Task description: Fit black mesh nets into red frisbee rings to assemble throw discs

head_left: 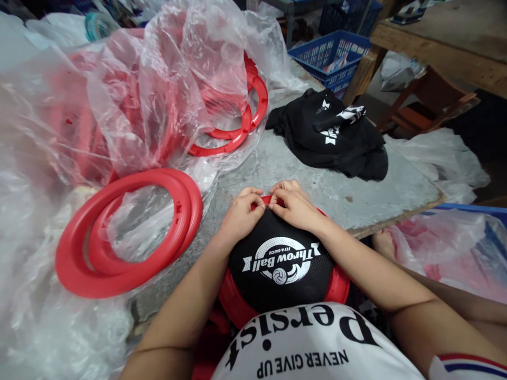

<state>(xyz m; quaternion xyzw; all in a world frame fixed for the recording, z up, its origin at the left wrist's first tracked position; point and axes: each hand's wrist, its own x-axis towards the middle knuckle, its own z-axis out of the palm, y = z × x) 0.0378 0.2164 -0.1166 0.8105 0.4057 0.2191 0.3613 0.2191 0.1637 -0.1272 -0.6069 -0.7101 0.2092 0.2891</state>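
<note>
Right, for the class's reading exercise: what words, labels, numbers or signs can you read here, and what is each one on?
"Throw Ball": black fabric over the red ring at the person's lap
"FLY & CATCH": same fabric, smaller print
"Persist": white shirt
"NEVER GIVE UP": same shirt
Unreadable: folded white print on the black fabric pile; tiny marks on the loose red ring

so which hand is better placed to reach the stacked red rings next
Likely the left hand: the rings lie on its side, closer than to the right hand, though both pinch the black cloth.
</note>
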